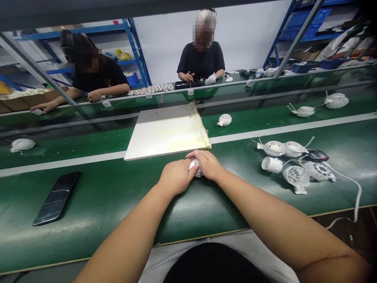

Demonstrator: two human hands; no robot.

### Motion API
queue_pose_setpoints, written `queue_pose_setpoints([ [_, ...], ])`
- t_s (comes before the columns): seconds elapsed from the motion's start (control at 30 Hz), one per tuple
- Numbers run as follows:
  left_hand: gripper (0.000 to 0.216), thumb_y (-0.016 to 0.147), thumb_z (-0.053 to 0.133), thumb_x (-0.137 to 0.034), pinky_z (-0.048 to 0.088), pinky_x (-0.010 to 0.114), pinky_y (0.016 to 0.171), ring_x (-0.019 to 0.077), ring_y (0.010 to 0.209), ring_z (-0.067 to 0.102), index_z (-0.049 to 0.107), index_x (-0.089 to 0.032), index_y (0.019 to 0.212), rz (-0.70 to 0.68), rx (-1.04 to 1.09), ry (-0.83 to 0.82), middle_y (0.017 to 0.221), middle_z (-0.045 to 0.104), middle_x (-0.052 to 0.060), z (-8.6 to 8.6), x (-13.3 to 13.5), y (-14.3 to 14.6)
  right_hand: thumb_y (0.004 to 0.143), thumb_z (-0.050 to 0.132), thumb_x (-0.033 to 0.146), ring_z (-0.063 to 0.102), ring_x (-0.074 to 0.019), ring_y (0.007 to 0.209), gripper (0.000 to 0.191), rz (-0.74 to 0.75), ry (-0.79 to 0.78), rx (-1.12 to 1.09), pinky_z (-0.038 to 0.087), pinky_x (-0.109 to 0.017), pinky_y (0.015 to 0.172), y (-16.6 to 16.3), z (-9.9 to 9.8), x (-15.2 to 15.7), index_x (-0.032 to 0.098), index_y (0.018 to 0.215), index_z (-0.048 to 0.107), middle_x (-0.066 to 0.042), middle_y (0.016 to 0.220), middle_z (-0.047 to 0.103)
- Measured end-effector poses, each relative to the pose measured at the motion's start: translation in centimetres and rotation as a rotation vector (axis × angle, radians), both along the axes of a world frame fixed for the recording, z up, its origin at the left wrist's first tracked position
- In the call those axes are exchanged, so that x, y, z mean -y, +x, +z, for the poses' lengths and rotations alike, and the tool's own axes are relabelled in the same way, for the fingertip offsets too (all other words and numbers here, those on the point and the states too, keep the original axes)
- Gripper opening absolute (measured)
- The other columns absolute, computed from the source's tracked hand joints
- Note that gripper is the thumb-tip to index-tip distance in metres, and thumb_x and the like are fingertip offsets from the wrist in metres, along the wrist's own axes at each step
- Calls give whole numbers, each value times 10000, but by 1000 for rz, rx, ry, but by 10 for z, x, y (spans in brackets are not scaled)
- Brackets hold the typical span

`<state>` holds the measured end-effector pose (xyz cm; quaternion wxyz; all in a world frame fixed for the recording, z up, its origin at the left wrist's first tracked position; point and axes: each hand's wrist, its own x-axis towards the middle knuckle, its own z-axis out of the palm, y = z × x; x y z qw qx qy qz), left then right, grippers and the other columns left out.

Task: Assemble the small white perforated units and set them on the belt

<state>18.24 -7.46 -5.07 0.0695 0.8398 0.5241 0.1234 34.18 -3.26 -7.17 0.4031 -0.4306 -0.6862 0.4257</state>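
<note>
Both hands are wrapped round a small white fan housing (198,169) with a slotted, grille-like face, held low over the green bench top. My left hand (177,176) grips it from the left, its thumb across the front. My right hand (208,164) closes on it from the right, fingers bent over the top. Much of the housing is hidden by the fingers. Just beyond the hands lies a white board (165,131) with a yellowed, taped right edge.
Several white fan parts (296,176) with wires lie to the right, beside a black mouse (318,155) and white cable (359,192). A black phone (57,198) lies left. More housings (225,120) rest on the far strip. Two people (200,59) work opposite, behind a metal frame.
</note>
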Motion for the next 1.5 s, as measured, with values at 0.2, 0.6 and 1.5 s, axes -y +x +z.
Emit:
queue_pose_setpoints([
  [0.2,489,1007,310,-440,443,351,654,297,766,677,702,-153,952,-29,-13,6,864,723,155,2,3,6,1004,359,461,684,-218,786,500,-7,115,115,487,-349,796,1,4,5,188,848,748,-61,821,749],
  [0.6,569,973,333,-600,341,286,539,160,519,468,537,-193,631,62,815,-339,576,539,28,-6,-11,-3,936,323,730,665,-230,1000,702,204,-57,-168,498,-382,916,12,8,3,219,1357,556,-77,1088,723],
  [1.5,510,1001,360,-531,280,292,605,172,648,499,573,-178,700,-54,201,89,696,601,30,-3,-4,-6,943,221,741,693,-253,984,723,11,488,-105,515,-408,896,9,8,20,201,1255,585,-93,1016,739],
])
